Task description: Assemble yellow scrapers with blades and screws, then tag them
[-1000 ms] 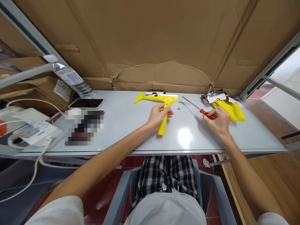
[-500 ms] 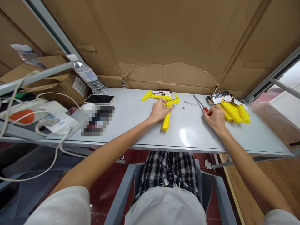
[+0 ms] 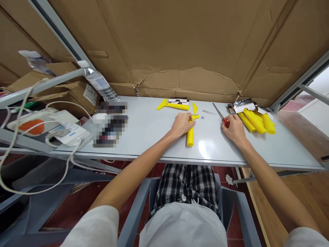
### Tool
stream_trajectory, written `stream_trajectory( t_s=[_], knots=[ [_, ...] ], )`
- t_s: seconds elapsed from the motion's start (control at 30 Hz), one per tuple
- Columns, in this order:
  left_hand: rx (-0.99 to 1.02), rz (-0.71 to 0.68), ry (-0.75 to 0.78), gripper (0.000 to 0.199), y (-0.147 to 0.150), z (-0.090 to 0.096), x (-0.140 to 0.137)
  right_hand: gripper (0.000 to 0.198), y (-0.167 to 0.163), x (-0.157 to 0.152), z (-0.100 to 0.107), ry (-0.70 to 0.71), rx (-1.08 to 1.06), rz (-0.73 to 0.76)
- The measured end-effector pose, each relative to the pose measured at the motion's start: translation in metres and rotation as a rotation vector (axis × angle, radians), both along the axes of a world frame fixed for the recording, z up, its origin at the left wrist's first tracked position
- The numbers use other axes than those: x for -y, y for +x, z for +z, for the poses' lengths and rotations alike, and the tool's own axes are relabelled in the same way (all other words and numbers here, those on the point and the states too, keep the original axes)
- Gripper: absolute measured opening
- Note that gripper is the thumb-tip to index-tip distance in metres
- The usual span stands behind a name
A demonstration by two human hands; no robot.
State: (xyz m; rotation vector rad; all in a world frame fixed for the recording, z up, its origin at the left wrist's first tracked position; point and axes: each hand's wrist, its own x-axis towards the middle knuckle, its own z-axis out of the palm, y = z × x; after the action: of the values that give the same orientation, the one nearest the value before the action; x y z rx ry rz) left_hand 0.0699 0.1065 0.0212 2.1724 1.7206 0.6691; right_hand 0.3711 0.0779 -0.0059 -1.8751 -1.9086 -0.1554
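My left hand (image 3: 182,125) is closed around the head of a yellow T-shaped scraper handle (image 3: 190,136), whose round grip points toward me on the tabletop. Just beyond it lies a small yellow triangular plate (image 3: 194,108). Several tiny screws (image 3: 202,117) sit in a cluster to the right, near a thin metal blade strip (image 3: 209,112). The red handle of a screwdriver (image 3: 218,111) is in my closed right hand (image 3: 234,129), its shaft slanting away to the left over the table. A second yellow scraper (image 3: 177,106) rests at the back, against a packaging card.
Several yellow scraper handles (image 3: 257,121) with packaging are piled at the right. On the left stand a water bottle (image 3: 99,81), a cardboard box (image 3: 74,96), a power strip (image 3: 33,125) and loose white cables. Cardboard (image 3: 180,41) backs the grey table (image 3: 144,137).
The scraper handle in my left hand has come toward me and slightly right. Its yellow triangular plate now lies apart from it on the table. My right hand has hardly moved.
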Motion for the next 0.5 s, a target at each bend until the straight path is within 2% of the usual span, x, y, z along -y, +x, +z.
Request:
stream_trajectory(
  t_s=[0.13,0.27,0.4,0.5],
  knots=[
    [-0.002,-0.002,-0.004,0.022,0.0,0.003,0.005,0.039,-0.006,0.003,0.003,-0.001,0.054,-0.014],
    [0.057,0.003,-0.007,0.033,-0.005,0.011,0.015,0.04,-0.016,0.011,0.008,0.08,0.136,-0.003],
    [0.106,0.008,0.034,0.038,-0.021,0.014,0.039,0.042,-0.03,0.028,0.01,0.185,0.136,0.105],
    [0.088,-0.021,0.028,0.038,-0.04,0.009,0.061,0.045,-0.044,0.042,0.004,0.223,0.091,0.194]
  ],
)
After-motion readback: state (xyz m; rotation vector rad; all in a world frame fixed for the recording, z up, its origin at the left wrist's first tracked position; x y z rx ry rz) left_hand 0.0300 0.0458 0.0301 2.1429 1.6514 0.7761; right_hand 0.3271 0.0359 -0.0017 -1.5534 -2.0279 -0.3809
